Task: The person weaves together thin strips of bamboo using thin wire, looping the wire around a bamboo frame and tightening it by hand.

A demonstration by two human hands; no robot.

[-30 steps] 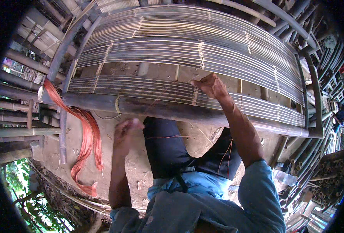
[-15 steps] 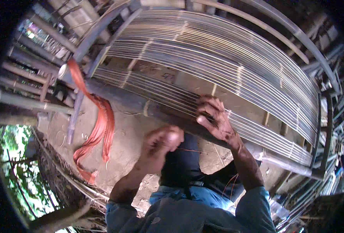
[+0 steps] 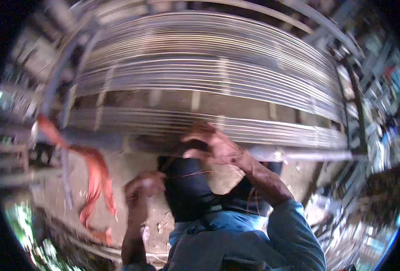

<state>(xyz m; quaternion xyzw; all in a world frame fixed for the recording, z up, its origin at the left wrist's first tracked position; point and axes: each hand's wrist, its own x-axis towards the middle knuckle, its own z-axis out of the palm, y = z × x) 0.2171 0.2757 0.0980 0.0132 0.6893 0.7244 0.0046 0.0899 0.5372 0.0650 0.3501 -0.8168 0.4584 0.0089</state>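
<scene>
A frame of dark poles holds rows of thin, pale slats (image 3: 272, 97), bound across by light ties. My right hand (image 3: 215, 144) is at the near row of slats, its fingers bent over them and the thumb below; what lies in its grip is hidden. My left hand (image 3: 143, 184) is lower and to the left, blurred, with fingers closed. A thin orange strand (image 3: 188, 173) runs from it across above my dark trouser leg toward the right. At the left, a hank of flat orange fibre (image 3: 96, 169) hangs from a pole end down to the ground.
A thick pole (image 3: 317, 156) forms the near edge of the frame, just in front of my knees. Brown earth (image 3: 132, 162) with scraps lies below. More poles (image 3: 15, 167) stand at the left, and blurred clutter (image 3: 371, 180) fills the right side.
My left hand has moved farther from my right hand, down and left, with the strand showing longer between them. The whole view has turned and blurred; my right hand stays at the near slats.
</scene>
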